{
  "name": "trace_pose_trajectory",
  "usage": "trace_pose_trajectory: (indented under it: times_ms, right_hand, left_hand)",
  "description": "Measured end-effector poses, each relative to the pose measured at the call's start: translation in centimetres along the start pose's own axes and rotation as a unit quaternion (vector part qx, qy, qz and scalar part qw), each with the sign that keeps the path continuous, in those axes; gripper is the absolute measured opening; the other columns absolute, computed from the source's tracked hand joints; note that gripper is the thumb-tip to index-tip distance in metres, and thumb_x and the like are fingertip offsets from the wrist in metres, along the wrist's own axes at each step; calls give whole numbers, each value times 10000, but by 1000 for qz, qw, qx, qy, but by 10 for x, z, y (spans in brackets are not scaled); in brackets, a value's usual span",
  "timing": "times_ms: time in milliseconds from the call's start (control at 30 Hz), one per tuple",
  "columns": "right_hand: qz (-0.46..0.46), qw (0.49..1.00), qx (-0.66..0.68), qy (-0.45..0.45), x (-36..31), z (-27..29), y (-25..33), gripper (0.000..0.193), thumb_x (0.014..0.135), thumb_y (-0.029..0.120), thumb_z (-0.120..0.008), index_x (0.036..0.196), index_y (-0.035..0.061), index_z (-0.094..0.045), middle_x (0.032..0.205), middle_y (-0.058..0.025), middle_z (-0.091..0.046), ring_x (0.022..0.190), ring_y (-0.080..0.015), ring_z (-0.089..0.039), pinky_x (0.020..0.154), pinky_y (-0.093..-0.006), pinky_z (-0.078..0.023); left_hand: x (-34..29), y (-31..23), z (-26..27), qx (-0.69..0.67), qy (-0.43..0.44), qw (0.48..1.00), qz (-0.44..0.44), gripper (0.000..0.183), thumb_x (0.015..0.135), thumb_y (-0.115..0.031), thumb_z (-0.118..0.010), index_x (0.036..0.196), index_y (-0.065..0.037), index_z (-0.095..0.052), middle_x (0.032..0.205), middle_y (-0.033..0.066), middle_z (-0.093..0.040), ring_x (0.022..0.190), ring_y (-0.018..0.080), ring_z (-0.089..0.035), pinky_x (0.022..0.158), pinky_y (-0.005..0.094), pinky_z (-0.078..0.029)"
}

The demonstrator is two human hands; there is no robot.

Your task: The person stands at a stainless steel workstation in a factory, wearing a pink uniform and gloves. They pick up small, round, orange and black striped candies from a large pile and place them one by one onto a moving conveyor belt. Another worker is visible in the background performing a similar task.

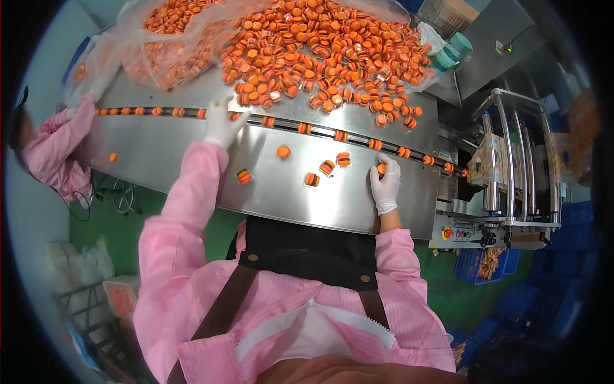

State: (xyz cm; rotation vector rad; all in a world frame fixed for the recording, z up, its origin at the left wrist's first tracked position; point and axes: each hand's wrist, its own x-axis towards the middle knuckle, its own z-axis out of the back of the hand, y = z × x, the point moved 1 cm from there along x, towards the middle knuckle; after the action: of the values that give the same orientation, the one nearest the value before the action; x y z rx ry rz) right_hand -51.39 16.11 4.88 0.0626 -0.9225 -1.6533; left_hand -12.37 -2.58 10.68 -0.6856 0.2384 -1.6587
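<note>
My left hand (224,125), in a white glove, reaches over the narrow conveyor track (288,124). Its fingers are apart around a burger-shaped gummy candy (235,116) on the track; I cannot tell whether they touch it. My right hand (386,185), also gloved, is closed on another burger-shaped gummy candy (382,168) just below the track. Several more candies, orange with red, green and dark layers, ride along the track in a spaced row. Loose on the steel table (275,198) between my hands lie several others, among them a candy (283,152) showing its round orange face.
Beyond the track rises a large heap of candies (326,45), with a clear plastic bag (160,64) at its left. The track runs right into a machine with metal rails (505,160). At the far left, a person in a pink sleeve (70,137) reaches toward the track.
</note>
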Motion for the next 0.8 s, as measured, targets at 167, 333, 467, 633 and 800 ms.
trace_pose_trajectory:
  times_ms: [167,333,467,633,800]
  right_hand:
    - [-8,1000,-16,-4,-1,1,-4,264,793,128,-617,1044,46,-601,944,-127,-598,922,-318,-557,825,-412,-453]
    - [2,1000,-12,-3,-1,0,-6,266,790,128,-618,1041,43,-602,939,-132,-597,913,-320,-555,821,-413,-451]
    - [-1,1000,-14,-1,-1,0,-6,264,790,123,-616,1040,39,-601,936,-138,-595,906,-325,-552,816,-415,-448]
    - [-3,1000,-9,-2,-2,0,-7,260,789,116,-615,1036,38,-601,930,-140,-592,906,-327,-550,816,-415,-447]
    - [-1,1000,2,1,-1,0,-4,251,787,109,-615,1025,32,-599,928,-143,-590,901,-325,-546,814,-414,-445]
  left_hand:
    - [41,-28,-24,129,130,982,-56,541,748,-279,-753,1234,-120,-576,1220,237,-482,1129,367,-510,980,406,-436]
    - [68,-10,-44,155,199,967,-15,508,798,-314,-711,1270,-184,-573,1270,244,-473,1125,386,-532,972,405,-453]
    - [75,-3,-55,169,209,963,-18,473,830,-332,-680,1269,-191,-571,1315,252,-477,1101,379,-568,945,417,-471]
    - [84,2,-55,102,241,965,12,449,857,-305,-654,1270,-159,-558,1142,202,-620,1057,336,-608,899,416,-485]
    - [76,22,-47,32,158,987,-1,404,863,-271,-654,1210,-77,-583,1000,174,-670,957,332,-641,822,387,-501]
